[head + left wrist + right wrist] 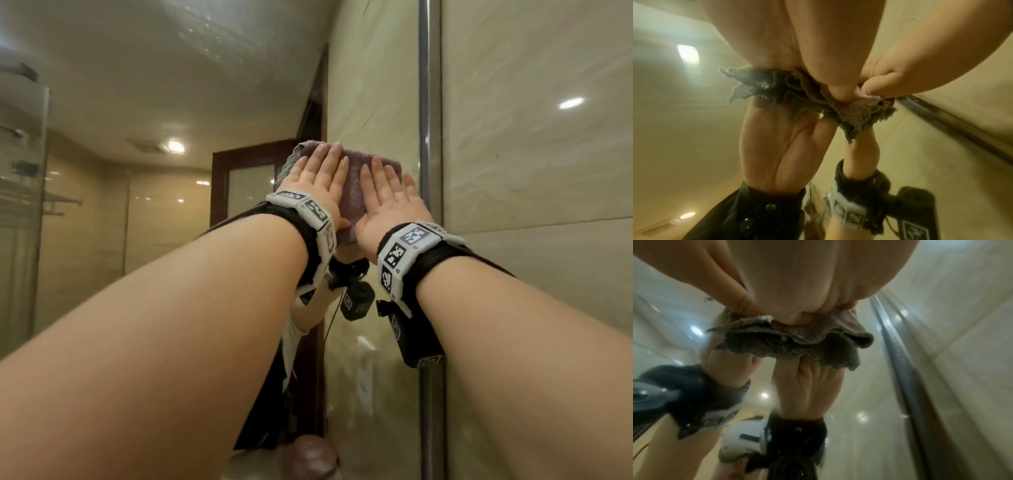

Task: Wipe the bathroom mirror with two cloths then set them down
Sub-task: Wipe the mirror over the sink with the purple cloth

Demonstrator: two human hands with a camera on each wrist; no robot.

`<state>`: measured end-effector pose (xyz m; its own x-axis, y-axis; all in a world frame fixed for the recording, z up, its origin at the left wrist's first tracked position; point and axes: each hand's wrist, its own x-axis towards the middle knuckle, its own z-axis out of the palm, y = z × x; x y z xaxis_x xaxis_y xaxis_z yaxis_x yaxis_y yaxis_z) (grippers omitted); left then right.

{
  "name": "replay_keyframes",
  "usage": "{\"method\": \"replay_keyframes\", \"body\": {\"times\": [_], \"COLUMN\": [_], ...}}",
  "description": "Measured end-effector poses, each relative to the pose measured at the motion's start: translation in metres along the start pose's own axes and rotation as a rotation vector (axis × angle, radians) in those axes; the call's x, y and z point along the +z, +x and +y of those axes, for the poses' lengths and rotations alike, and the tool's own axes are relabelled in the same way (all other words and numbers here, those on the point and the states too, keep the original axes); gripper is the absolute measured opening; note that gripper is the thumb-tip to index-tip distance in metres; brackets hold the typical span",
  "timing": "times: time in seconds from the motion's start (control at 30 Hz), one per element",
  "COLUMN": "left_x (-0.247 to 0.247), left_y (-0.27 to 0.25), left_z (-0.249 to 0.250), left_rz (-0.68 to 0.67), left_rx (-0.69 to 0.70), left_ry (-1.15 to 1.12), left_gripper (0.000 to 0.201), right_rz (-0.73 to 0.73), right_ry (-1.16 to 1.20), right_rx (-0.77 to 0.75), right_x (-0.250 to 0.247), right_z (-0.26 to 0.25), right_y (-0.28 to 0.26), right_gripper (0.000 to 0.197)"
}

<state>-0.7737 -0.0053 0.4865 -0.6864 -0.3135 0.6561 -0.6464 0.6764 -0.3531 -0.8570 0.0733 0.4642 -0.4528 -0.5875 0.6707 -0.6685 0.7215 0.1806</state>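
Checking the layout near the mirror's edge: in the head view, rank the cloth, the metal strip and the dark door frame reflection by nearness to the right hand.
1. The cloth: directly under the right hand, pressed flat.
2. The metal strip: just right of its outermost finger.
3. The door frame reflection: farthest, left beyond the left hand.

Mauve-grey cloth, black-and-white checker-patterned wristbands, beige veined wall tiles
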Motion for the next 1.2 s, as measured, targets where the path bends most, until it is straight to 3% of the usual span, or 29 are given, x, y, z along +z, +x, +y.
{"method": "replay_keyframes", "body": {"times": [0.33, 0.63, 0.83, 1.2], "left_x": [0.004, 0.016, 0.035, 0.059], "left_y": [0.015, 0.009, -0.017, -0.095], "left_z": [0.043, 0.033, -0.007, -0.135], "left_rz": [0.011, 0.048, 0.085, 0.053], "left_rx": [0.062, 0.111, 0.126, -0.017], "left_ry": [0.048, 0.098, 0.086, 0.042], "left_gripper": [0.089, 0.087, 0.088, 0.087], "right_rz": [-0.069, -0.086, -0.078, -0.075], "right_ry": [0.017, 0.067, 0.088, 0.158], "right_rx": [0.063, 0.094, 0.03, -0.141], "right_x": [0.018, 0.022, 0.017, -0.017], "right_z": [0.036, 0.025, -0.014, -0.15], "right_y": [-0.007, -0.011, -0.022, -0.028], "right_gripper": [0.073, 0.085, 0.078, 0.093]}}
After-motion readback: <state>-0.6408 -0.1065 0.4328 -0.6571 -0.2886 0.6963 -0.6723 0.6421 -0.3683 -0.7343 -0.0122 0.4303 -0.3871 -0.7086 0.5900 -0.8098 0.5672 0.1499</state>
